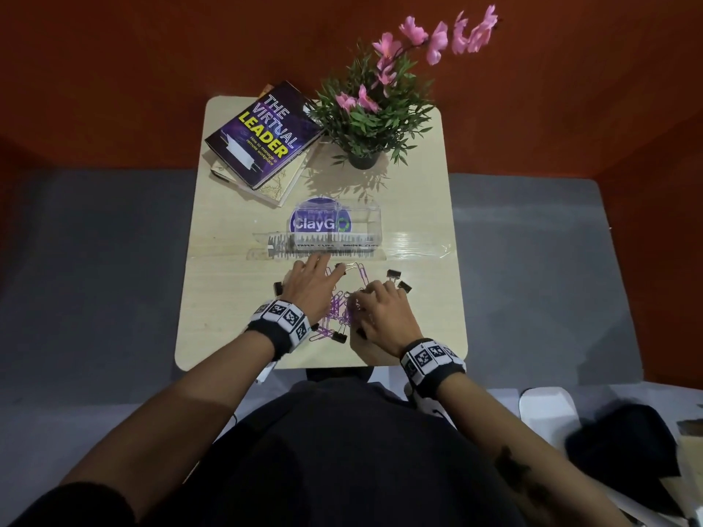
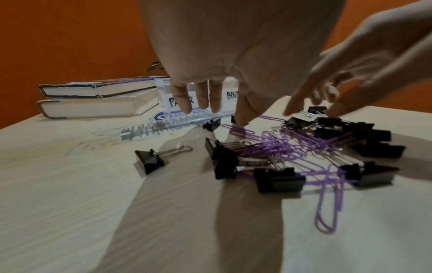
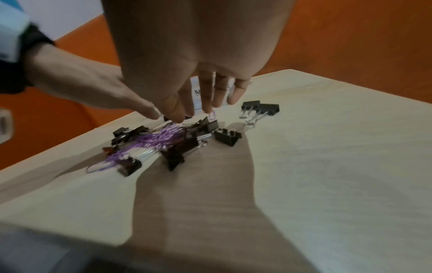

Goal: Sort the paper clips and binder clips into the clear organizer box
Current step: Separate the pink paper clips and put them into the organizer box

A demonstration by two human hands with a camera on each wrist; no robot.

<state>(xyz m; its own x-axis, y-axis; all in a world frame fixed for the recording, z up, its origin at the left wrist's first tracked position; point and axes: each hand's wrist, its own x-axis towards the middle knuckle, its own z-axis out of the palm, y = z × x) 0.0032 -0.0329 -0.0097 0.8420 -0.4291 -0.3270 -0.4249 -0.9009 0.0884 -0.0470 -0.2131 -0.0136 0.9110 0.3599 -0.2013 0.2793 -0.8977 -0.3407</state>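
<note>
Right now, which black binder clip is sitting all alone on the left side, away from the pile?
The binder clip left of the left hand. It lies by itself on bare table, silver handle pointing right, while the others tangle with the purple paper clips.

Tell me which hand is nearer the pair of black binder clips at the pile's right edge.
Right. The right hand sits just beside the pair of black binder clips; the left hand is across the pile, farther left.
</note>
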